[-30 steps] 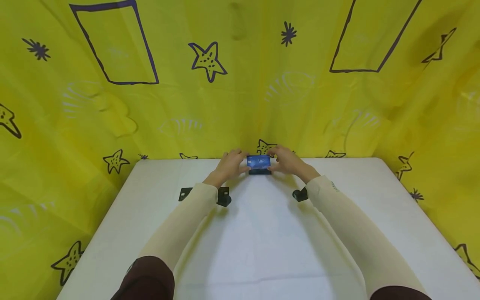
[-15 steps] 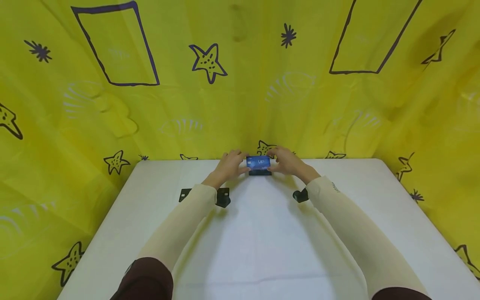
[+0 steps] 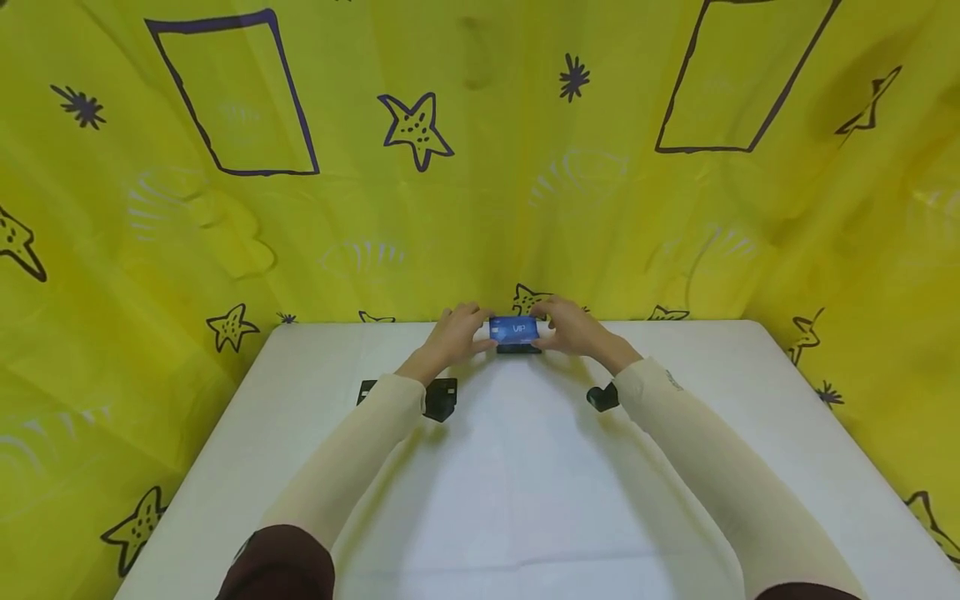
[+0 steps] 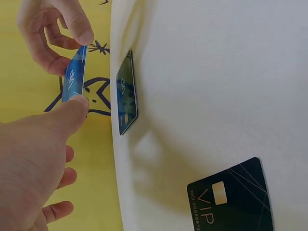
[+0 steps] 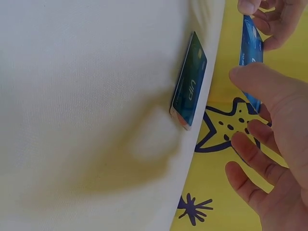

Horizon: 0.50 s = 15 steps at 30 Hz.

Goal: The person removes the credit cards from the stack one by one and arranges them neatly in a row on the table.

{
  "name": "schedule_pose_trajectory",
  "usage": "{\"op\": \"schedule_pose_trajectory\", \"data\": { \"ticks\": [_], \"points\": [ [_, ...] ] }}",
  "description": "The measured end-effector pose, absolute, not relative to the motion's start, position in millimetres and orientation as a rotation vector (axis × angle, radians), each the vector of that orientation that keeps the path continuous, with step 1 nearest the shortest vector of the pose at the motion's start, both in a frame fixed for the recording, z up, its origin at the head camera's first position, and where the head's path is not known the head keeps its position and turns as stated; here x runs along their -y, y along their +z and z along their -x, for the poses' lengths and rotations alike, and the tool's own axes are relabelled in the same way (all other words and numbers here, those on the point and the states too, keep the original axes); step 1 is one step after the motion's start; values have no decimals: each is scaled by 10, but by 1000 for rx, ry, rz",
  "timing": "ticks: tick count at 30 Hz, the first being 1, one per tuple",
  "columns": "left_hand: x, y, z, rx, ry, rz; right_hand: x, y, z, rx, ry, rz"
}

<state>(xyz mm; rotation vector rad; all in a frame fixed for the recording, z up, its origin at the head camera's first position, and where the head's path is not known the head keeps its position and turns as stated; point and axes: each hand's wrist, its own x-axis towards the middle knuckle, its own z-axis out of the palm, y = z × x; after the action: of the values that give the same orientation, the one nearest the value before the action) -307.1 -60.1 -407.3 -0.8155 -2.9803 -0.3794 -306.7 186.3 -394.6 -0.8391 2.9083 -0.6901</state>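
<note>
A blue VIP card (image 3: 514, 331) is held up by its two ends near the far edge of the table. My left hand (image 3: 452, 333) pinches its left end between thumb and fingers, and my right hand (image 3: 576, 327) pinches the right end. Just beneath it, a dark blue-green card (image 4: 127, 94) lies flat on the white table, apart from the held one. In the right wrist view, this lying card (image 5: 190, 82) shows a pale lower edge. A black VIP card (image 4: 231, 197) with a gold chip lies nearer, below my left wrist.
Two black cards show on either side of my left sleeve (image 3: 352, 450), the left one (image 3: 367, 389) partly covered by it. A yellow patterned curtain (image 3: 480, 208) hangs behind the white table (image 3: 525, 483). A dark wrist camera (image 3: 602, 397) sits under my right wrist.
Both hands keep hold of the blue card in nearly the same place. The head view has tilted up slightly, and my left forearm has shifted a little to the left.
</note>
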Motion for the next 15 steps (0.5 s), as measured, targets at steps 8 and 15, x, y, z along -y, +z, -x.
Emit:
{"op": "schedule_pose_trajectory", "data": {
  "ticks": [8,15],
  "points": [
    [662,-4088,3021,2955,-414,872,-1865,-3965,3032,-2901,-684,872],
    [707,-4086,2977,2921,-390,913,-1856,-3972,2988,-2905,-664,864]
  ]
}}
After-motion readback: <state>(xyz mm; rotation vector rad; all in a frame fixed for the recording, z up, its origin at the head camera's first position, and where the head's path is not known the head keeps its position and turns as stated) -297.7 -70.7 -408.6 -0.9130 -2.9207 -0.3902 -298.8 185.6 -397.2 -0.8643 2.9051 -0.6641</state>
